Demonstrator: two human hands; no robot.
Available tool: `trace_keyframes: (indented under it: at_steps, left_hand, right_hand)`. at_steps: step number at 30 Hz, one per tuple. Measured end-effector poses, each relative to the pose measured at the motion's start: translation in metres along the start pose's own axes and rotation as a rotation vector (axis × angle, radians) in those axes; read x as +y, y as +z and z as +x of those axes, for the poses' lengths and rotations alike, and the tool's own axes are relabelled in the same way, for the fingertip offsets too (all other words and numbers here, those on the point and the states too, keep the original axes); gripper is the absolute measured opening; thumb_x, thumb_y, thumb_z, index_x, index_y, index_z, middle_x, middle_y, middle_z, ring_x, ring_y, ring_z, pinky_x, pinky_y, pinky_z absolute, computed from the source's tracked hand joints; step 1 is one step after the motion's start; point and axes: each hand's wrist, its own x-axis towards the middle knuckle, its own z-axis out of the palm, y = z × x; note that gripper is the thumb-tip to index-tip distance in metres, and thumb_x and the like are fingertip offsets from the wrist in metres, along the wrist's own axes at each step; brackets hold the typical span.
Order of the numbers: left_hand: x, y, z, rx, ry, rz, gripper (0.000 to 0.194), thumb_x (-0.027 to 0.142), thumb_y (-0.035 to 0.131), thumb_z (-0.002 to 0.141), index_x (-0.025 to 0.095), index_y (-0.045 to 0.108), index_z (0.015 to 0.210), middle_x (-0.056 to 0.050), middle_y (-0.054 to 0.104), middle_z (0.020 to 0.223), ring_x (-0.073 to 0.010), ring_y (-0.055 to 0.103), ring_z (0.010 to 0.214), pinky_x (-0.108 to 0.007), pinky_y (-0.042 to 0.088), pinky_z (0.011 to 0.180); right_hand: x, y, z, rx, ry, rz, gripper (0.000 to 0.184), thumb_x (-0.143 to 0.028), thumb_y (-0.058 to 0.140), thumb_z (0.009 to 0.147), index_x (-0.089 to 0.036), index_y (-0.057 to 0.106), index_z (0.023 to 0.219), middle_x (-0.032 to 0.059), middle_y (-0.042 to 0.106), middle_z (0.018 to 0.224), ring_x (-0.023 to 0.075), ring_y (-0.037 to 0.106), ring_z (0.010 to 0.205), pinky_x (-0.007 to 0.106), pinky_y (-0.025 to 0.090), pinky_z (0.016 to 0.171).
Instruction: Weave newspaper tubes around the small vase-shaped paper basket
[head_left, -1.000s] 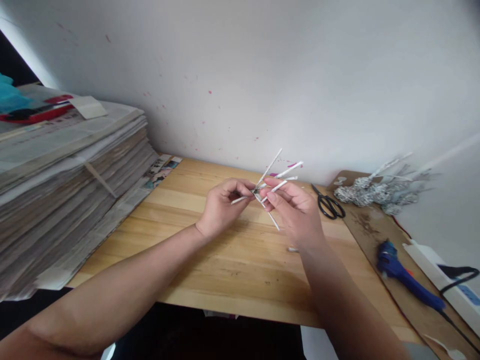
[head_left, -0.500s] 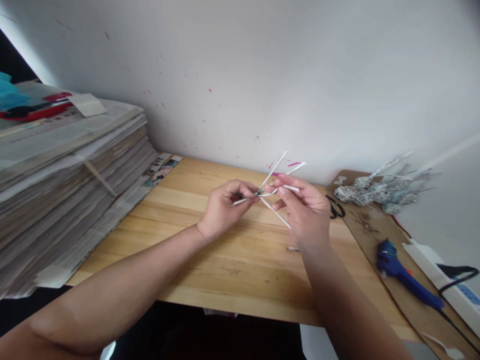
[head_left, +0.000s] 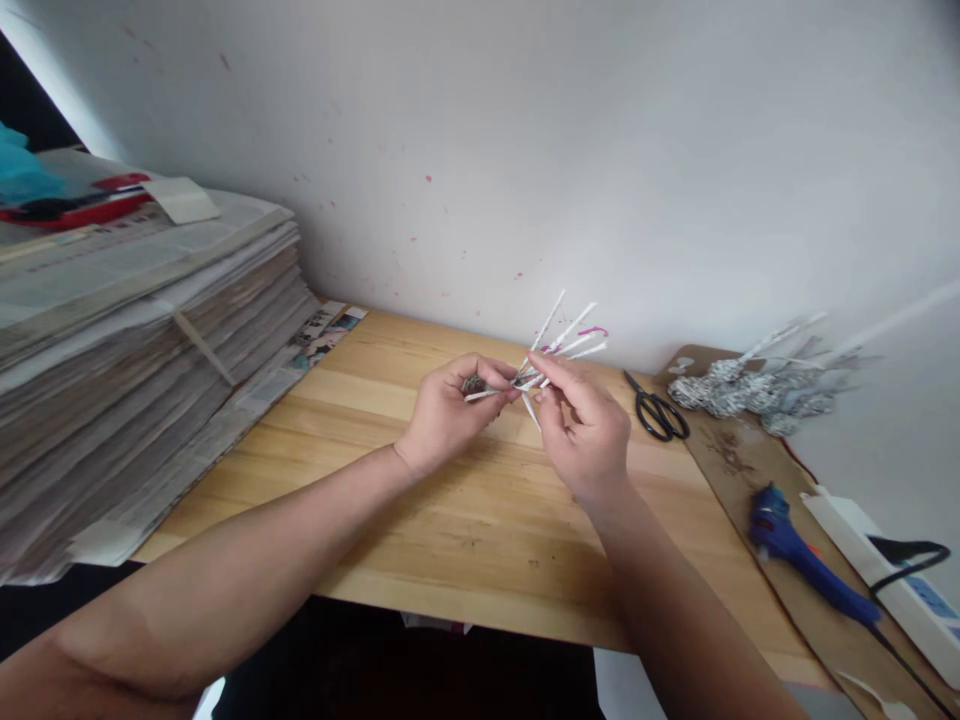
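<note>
Both my hands meet above the wooden table (head_left: 465,520). My left hand (head_left: 448,410) is closed, pinching the crossing point of a small cluster of thin white rolled-paper sticks (head_left: 564,338) that fan up and to the right. A small grey woven knot shows between its fingers. My right hand (head_left: 589,425) is closed too, thumb and forefinger pinched on one of the sticks next to that crossing. One stick end points down between the hands.
A tall stack of newspapers (head_left: 127,350) fills the left side. Black scissors (head_left: 658,410) lie right of my hands. Finished woven paper pieces (head_left: 750,385) sit at the back right on a brown board (head_left: 742,470). A blue glue gun (head_left: 810,565) and a white power strip (head_left: 892,580) lie at the right.
My right hand has drawn closer to the left, uncovering the scissors. The sticks are gathered tighter into a fan, and the long lower stick no longer reaches out to the right.
</note>
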Motion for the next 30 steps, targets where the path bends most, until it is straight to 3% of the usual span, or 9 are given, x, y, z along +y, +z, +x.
trace_keyframes:
  at_steps: [5, 9, 11, 14, 17, 23, 30]
  left_hand:
    - [-0.001, 0.002, -0.002, -0.01, -0.004, -0.034, 0.018, 0.024, 0.081, 0.082, 0.018, 0.066, 0.076, -0.01, 0.082, 0.103, -0.0194, 0.077, 0.097, -0.036, 0.063, 0.092]
    - [0.001, 0.005, -0.003, 0.002, 0.007, -0.046, 0.017, 0.022, 0.081, 0.082, 0.018, 0.066, 0.076, -0.009, 0.082, 0.102, -0.0195, 0.078, 0.099, -0.036, 0.063, 0.092]
    - [0.002, 0.005, -0.003, 0.008, 0.01, -0.04, 0.016, 0.021, 0.08, 0.083, 0.018, 0.066, 0.076, -0.009, 0.082, 0.102, -0.0188, 0.077, 0.098, -0.035, 0.064, 0.091]
    - [0.003, 0.005, -0.004, 0.013, 0.025, -0.036, 0.015, 0.021, 0.078, 0.084, 0.018, 0.065, 0.077, -0.009, 0.081, 0.101, -0.0175, 0.077, 0.093, -0.033, 0.064, 0.086]
    - [0.004, 0.005, -0.004, 0.034, 0.036, -0.017, 0.015, 0.021, 0.077, 0.084, 0.018, 0.064, 0.076, -0.008, 0.081, 0.099, -0.0166, 0.076, 0.09, -0.031, 0.063, 0.082]
    - [0.005, 0.006, -0.004, 0.032, 0.036, -0.017, 0.015, 0.021, 0.077, 0.084, 0.018, 0.065, 0.076, -0.008, 0.081, 0.1, -0.0166, 0.076, 0.091, -0.03, 0.063, 0.081]
    - [0.002, 0.004, -0.002, 0.038, 0.05, -0.031, 0.015, 0.019, 0.079, 0.083, 0.017, 0.065, 0.076, -0.007, 0.08, 0.096, -0.0146, 0.075, 0.087, -0.027, 0.061, 0.08]
  right_hand:
    - [0.006, -0.002, -0.001, 0.011, -0.138, -0.207, 0.033, -0.017, 0.062, 0.098, -0.031, 0.078, 0.124, 0.0066, 0.08, 0.122, 0.0247, 0.075, 0.111, 0.044, 0.06, 0.103]
    - [0.006, -0.006, 0.001, -0.003, -0.145, -0.321, 0.026, -0.025, 0.066, 0.099, -0.032, 0.081, 0.12, 0.0096, 0.077, 0.123, 0.0264, 0.072, 0.105, 0.046, 0.059, 0.097]
    - [0.003, -0.007, 0.001, 0.038, -0.148, -0.385, 0.023, -0.027, 0.069, 0.097, -0.032, 0.083, 0.115, 0.0096, 0.077, 0.111, 0.026, 0.07, 0.097, 0.044, 0.06, 0.09]
    - [-0.001, -0.005, 0.0, 0.055, -0.198, -0.362, 0.026, -0.021, 0.068, 0.098, -0.033, 0.083, 0.116, 0.0066, 0.078, 0.094, 0.0228, 0.071, 0.087, 0.039, 0.061, 0.081]
    - [-0.004, -0.003, -0.003, 0.045, -0.222, -0.26, 0.034, -0.013, 0.064, 0.098, -0.032, 0.08, 0.121, 0.0051, 0.082, 0.104, 0.0221, 0.076, 0.093, 0.038, 0.063, 0.087]
    - [-0.007, 0.0, -0.005, 0.091, -0.073, -0.102, 0.029, -0.013, 0.067, 0.095, -0.031, 0.08, 0.114, 0.0029, 0.084, 0.104, 0.0204, 0.079, 0.089, 0.035, 0.064, 0.085]
    - [-0.009, 0.002, -0.003, 0.019, 0.143, -0.007, 0.016, -0.018, 0.068, 0.095, -0.023, 0.076, 0.108, 0.0035, 0.084, 0.102, 0.0172, 0.078, 0.082, 0.028, 0.06, 0.073]
